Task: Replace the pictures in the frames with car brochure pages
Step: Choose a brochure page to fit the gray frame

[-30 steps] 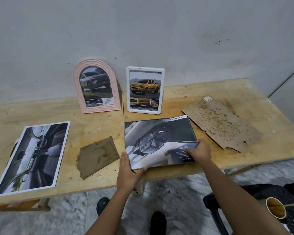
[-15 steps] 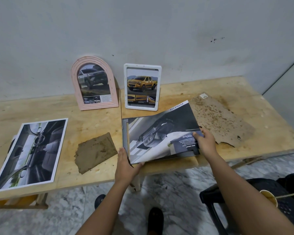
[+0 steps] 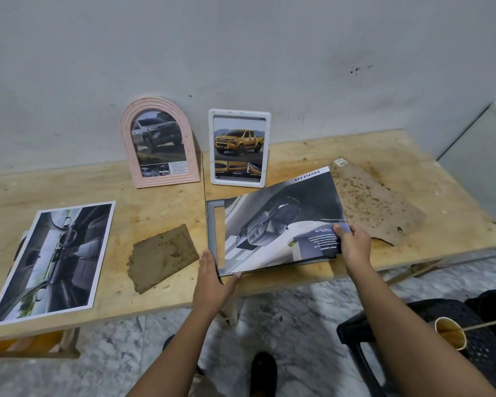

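At the table (image 3: pixel 155 207), right hand (image 3: pixel 355 245) pinching tilted brochure page (image 3: pixel 284 224), left hand (image 3: pixel 212 279) flat against grey frame (image 3: pixel 211 224)

Plywood table (image 3: pixel 155 202): pink arched frame (image 3: pixel 166 180), white frame (image 3: pixel 238 181), loose print (image 3: pixel 55 262), small board (image 3: pixel 162 257), large board (image 3: pixel 375 204), grey frame (image 3: pixel 212 224).

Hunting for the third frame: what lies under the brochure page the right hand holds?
A grey frame: only its left side shows beneath the brochure page. The rest, including any picture inside, is covered.
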